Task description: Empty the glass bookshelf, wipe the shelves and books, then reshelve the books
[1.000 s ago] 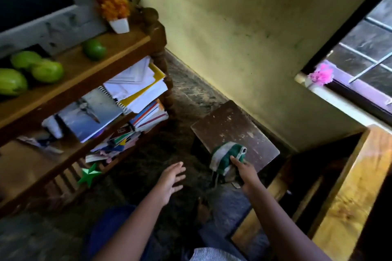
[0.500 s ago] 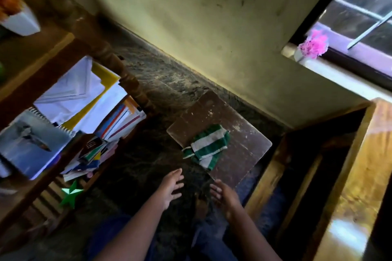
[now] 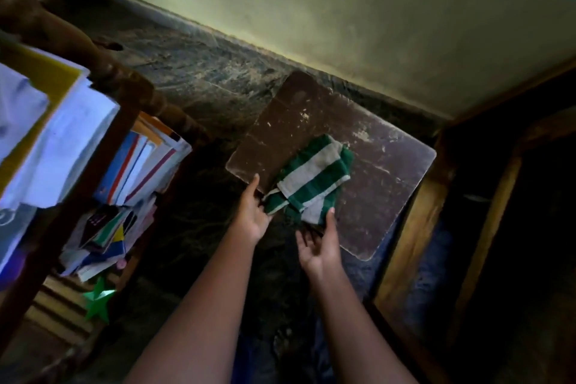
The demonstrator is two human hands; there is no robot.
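Lying on stool [image 3: 383,184] | cloth [image 3: 314,178] between left hand [image 3: 251,218] and right hand [image 3: 321,243]

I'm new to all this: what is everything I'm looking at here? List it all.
stool: one, dark brown, scuffed, on the floor by the wall
cloth: one, green and white stripes, on the stool's near edge
bookshelf: one, dark wood, left
books and papers: several stacks, mixed colours, on the bookshelf
star: one, green, low at the bookshelf's front
wooden frame: one, yellow-brown, right
left hand: one, thumb over the stool's near edge
right hand: one, thumb touching the cloth
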